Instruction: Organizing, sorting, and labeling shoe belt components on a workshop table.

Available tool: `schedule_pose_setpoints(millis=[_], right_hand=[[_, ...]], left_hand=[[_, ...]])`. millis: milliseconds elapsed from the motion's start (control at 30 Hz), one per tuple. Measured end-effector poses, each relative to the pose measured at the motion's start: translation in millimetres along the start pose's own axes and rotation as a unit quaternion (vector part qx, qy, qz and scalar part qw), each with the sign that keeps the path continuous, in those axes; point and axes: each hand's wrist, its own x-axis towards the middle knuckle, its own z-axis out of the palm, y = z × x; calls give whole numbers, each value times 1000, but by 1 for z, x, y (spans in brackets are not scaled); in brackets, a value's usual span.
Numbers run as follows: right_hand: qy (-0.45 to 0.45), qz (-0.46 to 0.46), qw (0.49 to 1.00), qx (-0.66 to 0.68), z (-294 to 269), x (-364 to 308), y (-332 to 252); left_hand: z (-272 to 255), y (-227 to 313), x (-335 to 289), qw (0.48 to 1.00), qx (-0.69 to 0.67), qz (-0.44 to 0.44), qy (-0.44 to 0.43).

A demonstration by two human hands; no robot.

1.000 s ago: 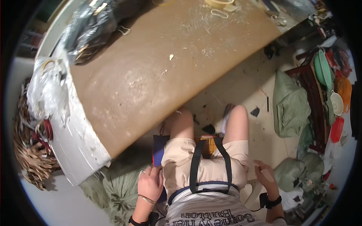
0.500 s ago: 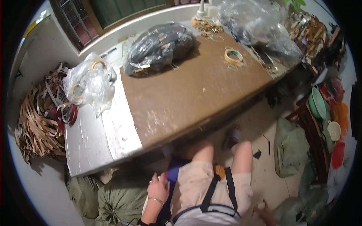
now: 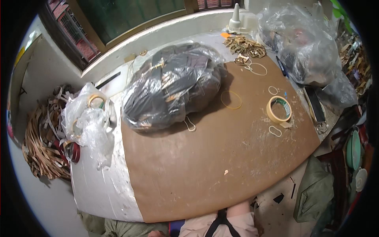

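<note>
Only a sliver of my left hand (image 3: 156, 234) shows at the lower edge, beside the green sack under the table; its fingers are hidden. My right hand is out of view. On the brown sheet (image 3: 189, 170) covering the table lies a clear plastic bag (image 3: 177, 85) packed with dark straps that carry gold-coloured metal fittings. To its right rests a roll of masking tape (image 3: 270, 110), among loose rubber bands. A heap of gold-coloured metal fittings (image 3: 245, 46) sits at the back. A dark phone (image 3: 314, 103) lies along the right edge.
Brown leather-like strips (image 3: 39, 142) hang at the left, next to a clear bag with tape rolls (image 3: 90, 130). Another clear plastic bag (image 3: 298, 51) fills the back right. A white nozzle bottle (image 3: 235, 19) stands by the sill. A green sack (image 3: 314, 189) stands on the floor at right.
The view has tilted up and come closer to the table, so the tabletop fills more of it. My left hand has nearly left the lower edge; my right hand has gone out of view.
</note>
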Motion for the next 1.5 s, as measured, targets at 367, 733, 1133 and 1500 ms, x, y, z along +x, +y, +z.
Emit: schedule_pose_setpoints(millis=[367, 733, 1133, 1500], right_hand=[[-101, -172, 967, -157, -107, -26, 257], [-144, -529, 836, 22, -152, -103, 28], [-368, -422, 746, 361, -251, -130, -67], [-189, -441, 826, 296, -158, -40, -70]], left_hand=[[-28, 89, -19, 894, -336, -294, 38], [-300, 136, -157, 722, -306, 39, 619], [-577, 10, -35, 684, -354, -99, 630], [-507, 130, -88, 560, 141, 33, 816]])
